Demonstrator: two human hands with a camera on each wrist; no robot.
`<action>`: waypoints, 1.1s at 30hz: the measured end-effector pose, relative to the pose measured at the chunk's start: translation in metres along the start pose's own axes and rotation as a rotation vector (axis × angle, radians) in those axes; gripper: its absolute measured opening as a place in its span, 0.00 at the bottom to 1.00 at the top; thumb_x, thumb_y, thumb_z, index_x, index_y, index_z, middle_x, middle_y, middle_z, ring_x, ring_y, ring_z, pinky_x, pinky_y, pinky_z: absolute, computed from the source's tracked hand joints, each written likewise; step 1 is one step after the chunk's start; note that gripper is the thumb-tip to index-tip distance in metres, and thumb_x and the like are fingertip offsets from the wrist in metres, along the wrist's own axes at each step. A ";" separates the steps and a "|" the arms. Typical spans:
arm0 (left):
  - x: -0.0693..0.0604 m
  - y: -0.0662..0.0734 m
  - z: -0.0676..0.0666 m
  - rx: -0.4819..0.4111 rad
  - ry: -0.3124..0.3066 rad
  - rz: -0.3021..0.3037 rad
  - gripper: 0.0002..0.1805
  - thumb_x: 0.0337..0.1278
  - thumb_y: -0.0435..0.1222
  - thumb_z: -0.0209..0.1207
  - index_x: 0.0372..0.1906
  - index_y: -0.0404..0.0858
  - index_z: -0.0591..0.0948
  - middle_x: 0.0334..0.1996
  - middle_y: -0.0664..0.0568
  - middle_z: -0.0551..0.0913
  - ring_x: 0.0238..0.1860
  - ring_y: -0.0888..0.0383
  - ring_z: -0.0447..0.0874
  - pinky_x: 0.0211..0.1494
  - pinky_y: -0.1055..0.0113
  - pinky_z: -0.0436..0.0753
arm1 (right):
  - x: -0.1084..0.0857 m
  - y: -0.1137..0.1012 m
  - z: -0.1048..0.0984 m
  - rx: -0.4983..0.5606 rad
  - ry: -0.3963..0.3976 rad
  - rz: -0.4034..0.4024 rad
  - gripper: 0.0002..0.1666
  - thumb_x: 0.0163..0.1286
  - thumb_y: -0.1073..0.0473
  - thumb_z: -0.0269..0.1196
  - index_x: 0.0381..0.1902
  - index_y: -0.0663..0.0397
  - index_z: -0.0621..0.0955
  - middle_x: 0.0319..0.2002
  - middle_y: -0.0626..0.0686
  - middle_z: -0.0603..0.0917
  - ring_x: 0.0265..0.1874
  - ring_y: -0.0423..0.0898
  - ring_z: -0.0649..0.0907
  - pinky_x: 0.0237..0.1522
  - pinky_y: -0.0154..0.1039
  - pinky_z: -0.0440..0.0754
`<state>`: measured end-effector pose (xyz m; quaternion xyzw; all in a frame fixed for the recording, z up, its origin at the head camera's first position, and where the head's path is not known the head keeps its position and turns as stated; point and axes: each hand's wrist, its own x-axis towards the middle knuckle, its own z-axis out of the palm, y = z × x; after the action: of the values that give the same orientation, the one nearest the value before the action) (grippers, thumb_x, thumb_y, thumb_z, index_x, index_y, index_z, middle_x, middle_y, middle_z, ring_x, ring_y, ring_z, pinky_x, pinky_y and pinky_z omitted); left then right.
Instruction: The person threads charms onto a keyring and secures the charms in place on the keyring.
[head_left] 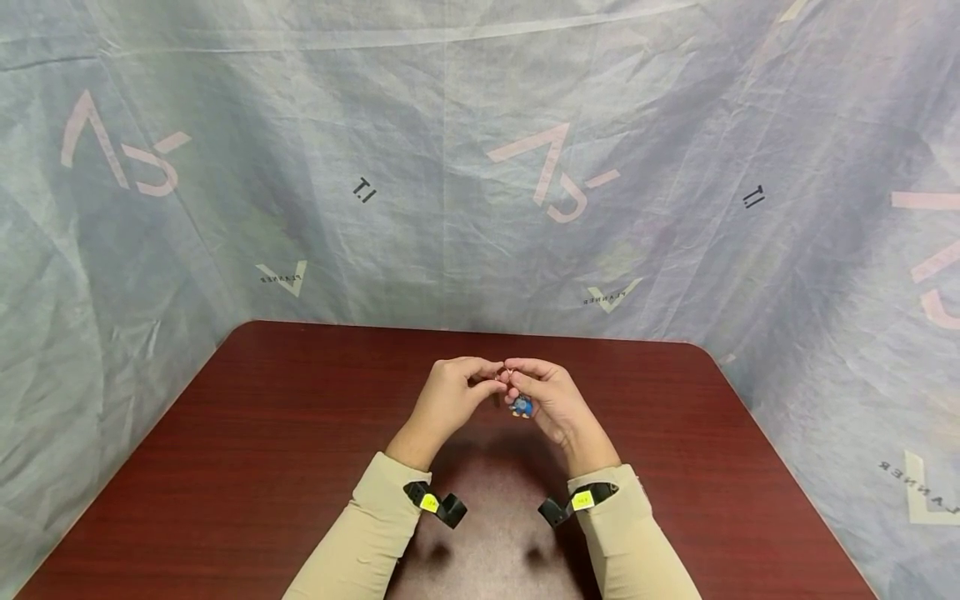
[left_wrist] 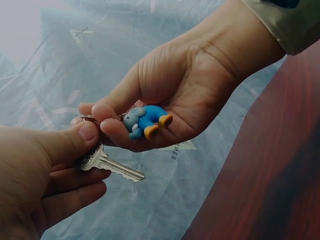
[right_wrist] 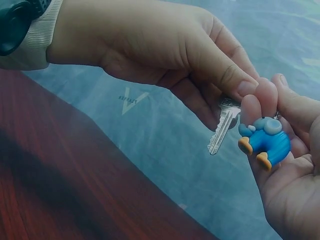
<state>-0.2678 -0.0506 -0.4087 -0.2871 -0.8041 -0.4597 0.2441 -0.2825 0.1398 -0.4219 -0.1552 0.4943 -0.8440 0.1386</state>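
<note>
Both hands meet above the table, fingertips nearly touching. The left hand (head_left: 452, 398) pinches a silver key (left_wrist: 112, 166) by its head between thumb and fingers; the blade of the key (right_wrist: 223, 129) points down. Between thumb and fingertips, the right hand (head_left: 558, 410) grips a metal ring (left_wrist: 89, 117), mostly covered by fingers. A small blue elephant figure (head_left: 521, 406) with a grey head and orange feet hangs against the right hand's fingers. Whether the key is on the ring cannot be told, as fingertips hide that spot.
A dark red wooden table (head_left: 300, 417) lies under the hands. Grey fabric (head_left: 450, 167) with printed marks hangs behind it and at both sides. Each wrist wears a black strap with a camera, the left camera (head_left: 451, 510) and right camera (head_left: 553, 512) sitting between the forearms.
</note>
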 end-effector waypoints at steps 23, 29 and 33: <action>0.000 0.002 0.000 -0.050 -0.013 -0.053 0.09 0.54 0.35 0.72 0.40 0.37 0.90 0.36 0.51 0.90 0.32 0.64 0.87 0.31 0.72 0.83 | 0.000 0.003 0.000 0.051 -0.028 -0.033 0.18 0.72 0.76 0.58 0.41 0.53 0.90 0.34 0.52 0.90 0.24 0.39 0.86 0.33 0.34 0.86; 0.000 0.003 0.000 -0.066 -0.007 -0.103 0.10 0.55 0.37 0.72 0.41 0.38 0.90 0.36 0.52 0.91 0.33 0.65 0.88 0.33 0.72 0.84 | 0.000 0.004 0.001 0.040 -0.031 -0.048 0.18 0.72 0.76 0.57 0.42 0.53 0.89 0.36 0.52 0.89 0.25 0.39 0.86 0.34 0.34 0.86; 0.000 0.003 0.000 -0.031 0.022 -0.098 0.10 0.53 0.38 0.73 0.39 0.38 0.90 0.35 0.53 0.91 0.33 0.65 0.88 0.33 0.72 0.84 | 0.000 0.003 0.002 0.030 -0.019 -0.047 0.17 0.72 0.76 0.58 0.42 0.52 0.89 0.36 0.52 0.89 0.25 0.39 0.86 0.34 0.34 0.86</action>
<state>-0.2660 -0.0488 -0.4068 -0.2462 -0.8072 -0.4867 0.2257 -0.2816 0.1362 -0.4236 -0.1727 0.4767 -0.8527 0.1256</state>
